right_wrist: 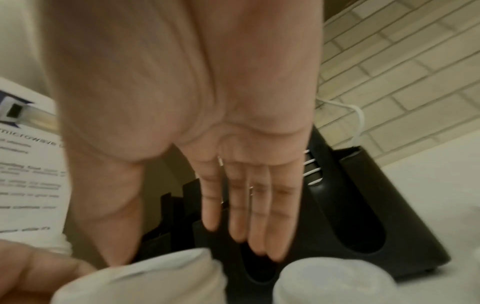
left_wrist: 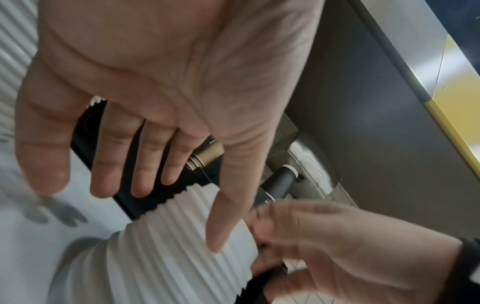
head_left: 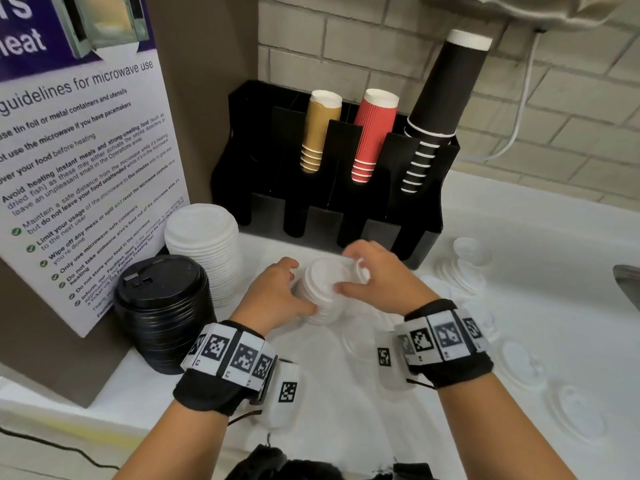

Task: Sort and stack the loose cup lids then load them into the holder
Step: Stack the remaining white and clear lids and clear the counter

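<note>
right-wrist view: lid stack (right_wrist: pixel 145 275) blurred | clear lids (head_left: pixel 575 407) indistinct

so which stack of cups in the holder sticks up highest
The black paper cup stack in the rightmost slot; it rises well above the shorter red ribbed stack and tan stack beside it.
</note>
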### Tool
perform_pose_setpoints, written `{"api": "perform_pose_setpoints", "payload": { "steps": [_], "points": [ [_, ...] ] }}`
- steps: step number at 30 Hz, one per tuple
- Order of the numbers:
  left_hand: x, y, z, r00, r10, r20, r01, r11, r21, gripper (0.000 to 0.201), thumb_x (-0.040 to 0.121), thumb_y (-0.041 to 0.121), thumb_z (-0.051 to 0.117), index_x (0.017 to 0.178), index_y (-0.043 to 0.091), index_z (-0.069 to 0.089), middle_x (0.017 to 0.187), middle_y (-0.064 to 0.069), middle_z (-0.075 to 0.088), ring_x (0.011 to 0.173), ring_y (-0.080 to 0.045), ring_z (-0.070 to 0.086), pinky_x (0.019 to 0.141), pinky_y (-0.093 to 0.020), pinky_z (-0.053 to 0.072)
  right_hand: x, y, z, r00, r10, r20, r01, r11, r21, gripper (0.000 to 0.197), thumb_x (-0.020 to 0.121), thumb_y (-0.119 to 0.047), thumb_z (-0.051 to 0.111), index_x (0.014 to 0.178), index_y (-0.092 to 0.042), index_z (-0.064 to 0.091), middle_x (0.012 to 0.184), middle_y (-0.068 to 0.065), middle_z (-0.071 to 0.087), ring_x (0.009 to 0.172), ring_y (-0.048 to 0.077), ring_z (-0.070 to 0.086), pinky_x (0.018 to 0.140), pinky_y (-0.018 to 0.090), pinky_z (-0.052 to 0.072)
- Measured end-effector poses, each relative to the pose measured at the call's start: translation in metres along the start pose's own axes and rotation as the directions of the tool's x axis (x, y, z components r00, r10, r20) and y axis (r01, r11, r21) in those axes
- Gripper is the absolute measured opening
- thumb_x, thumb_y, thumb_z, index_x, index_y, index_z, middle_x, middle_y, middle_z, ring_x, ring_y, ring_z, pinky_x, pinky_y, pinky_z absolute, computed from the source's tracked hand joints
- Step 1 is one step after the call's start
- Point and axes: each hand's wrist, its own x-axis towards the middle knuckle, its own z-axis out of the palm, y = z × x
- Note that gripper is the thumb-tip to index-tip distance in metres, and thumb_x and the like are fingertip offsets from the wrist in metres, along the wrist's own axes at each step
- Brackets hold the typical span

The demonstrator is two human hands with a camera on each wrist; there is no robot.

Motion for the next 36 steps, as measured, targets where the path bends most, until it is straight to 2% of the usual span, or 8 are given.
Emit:
{"api": "perform_pose_setpoints", "payload": {
  "steps": [2, 5, 11, 17, 22, 27, 30, 36],
  "points": [
    [0.0, 0.002, -0.002, 1.0, 0.028, -0.013, -0.028, 1.0, -0.015, 0.092, 0.066, 0.025, 0.087, 0.142, 0.02, 0.037, 0.138, -0.003, 0.047, 0.123, -0.018, 0.049, 0.099, -0.033, 0.043, -0.009, 0.011, -0.005, 0.989, 0.116, 0.087, -0.103, 0.985, -0.138, 0.05, 0.079, -0.042, 0.073, 0.119, -0.018, 0.052, 0.114, -0.004, 0.05, 0.102, 0.015, 0.052, 0.08, 0.024, 0.041],
    [-0.001, 0.009, -0.001, 0.997, 0.069, -0.019, -0.07, 0.997, -0.034, 0.093, 0.066, 0.03, 0.088, 0.143, 0.021, 0.037, 0.142, 0.001, 0.044, 0.128, -0.019, 0.047, 0.105, -0.034, 0.04, -0.02, 0.02, -0.002, 0.922, 0.272, 0.276, -0.197, 0.942, -0.271, 0.065, 0.065, -0.049, 0.081, 0.117, -0.024, 0.05, 0.108, -0.008, 0.05, 0.095, 0.012, 0.052, 0.071, 0.024, 0.041],
    [-0.001, 0.021, 0.004, 0.993, 0.121, 0.012, -0.122, 0.992, 0.033, 0.088, 0.067, 0.032, 0.086, 0.142, 0.024, 0.041, 0.14, 0.005, 0.048, 0.126, -0.017, 0.047, 0.104, -0.032, 0.038, -0.024, 0.016, 0.009, 0.891, 0.265, 0.368, -0.164, 0.945, -0.282, 0.071, 0.061, -0.031, 0.086, 0.118, -0.025, 0.044, 0.106, -0.006, 0.045, 0.094, 0.015, 0.051, 0.072, 0.027, 0.044],
    [-0.002, 0.024, 0.004, 0.991, 0.136, -0.004, -0.135, 0.99, 0.047, 0.076, 0.067, 0.027, 0.086, 0.133, 0.023, 0.048, 0.13, 0.004, 0.054, 0.117, -0.018, 0.051, 0.1, -0.036, 0.043, -0.026, 0.016, 0.01, 0.904, 0.243, 0.352, -0.14, 0.946, -0.292, 0.06, 0.068, -0.031, 0.079, 0.115, -0.026, 0.043, 0.105, -0.006, 0.043, 0.093, 0.017, 0.051, 0.071, 0.028, 0.044],
    [-0.001, 0.022, 0.002, 0.99, 0.139, -0.001, -0.139, 0.989, 0.05, 0.074, 0.066, 0.027, 0.087, 0.129, 0.024, 0.049, 0.123, 0.006, 0.053, 0.107, -0.013, 0.049, 0.09, -0.028, 0.04, -0.028, 0.016, 0.009, 0.905, 0.202, 0.375, -0.107, 0.96, -0.257, 0.076, 0.058, -0.044, 0.084, 0.119, -0.032, 0.04, 0.109, -0.009, 0.041, 0.102, 0.015, 0.049, 0.075, 0.028, 0.043],
    [-0.001, 0.022, 0.003, 0.99, 0.141, -0.023, -0.14, 0.989, 0.046, 0.072, 0.065, 0.028, 0.087, 0.126, 0.024, 0.05, 0.121, 0.008, 0.051, 0.104, -0.011, 0.048, 0.085, -0.024, 0.036, -0.026, 0.013, 0.019, 0.887, 0.186, 0.422, -0.033, 0.938, -0.344, 0.065, 0.062, -0.03, 0.083, 0.111, -0.025, 0.041, 0.103, -0.006, 0.042, 0.084, 0.012, 0.047, 0.059, 0.022, 0.037],
    [-0.001, 0.022, 0.003, 0.989, 0.146, -0.029, -0.144, 0.987, 0.065, 0.069, 0.066, 0.026, 0.086, 0.125, 0.021, 0.051, 0.123, 0.005, 0.053, 0.104, -0.012, 0.048, 0.086, -0.024, 0.037, -0.026, 0.015, 0.018, 0.891, 0.175, 0.419, -0.019, 0.937, -0.349, 0.059, 0.065, -0.033, 0.08, 0.109, -0.025, 0.042, 0.098, -0.008, 0.039, 0.076, 0.008, 0.043, 0.055, 0.021, 0.033],
    [-0.002, 0.021, 0.002, 0.99, 0.14, -0.026, -0.138, 0.988, 0.072, 0.07, 0.066, 0.026, 0.086, 0.127, 0.022, 0.05, 0.124, 0.005, 0.053, 0.103, -0.014, 0.05, 0.086, -0.026, 0.04, -0.019, 0.021, -0.026, 0.967, 0.127, 0.222, -0.101, 0.987, -0.125, 0.052, 0.062, -0.038, 0.077, 0.105, -0.03, 0.049, 0.1, -0.008, 0.051, 0.085, 0.009, 0.054, 0.07, 0.026, 0.047]
  ]
}}
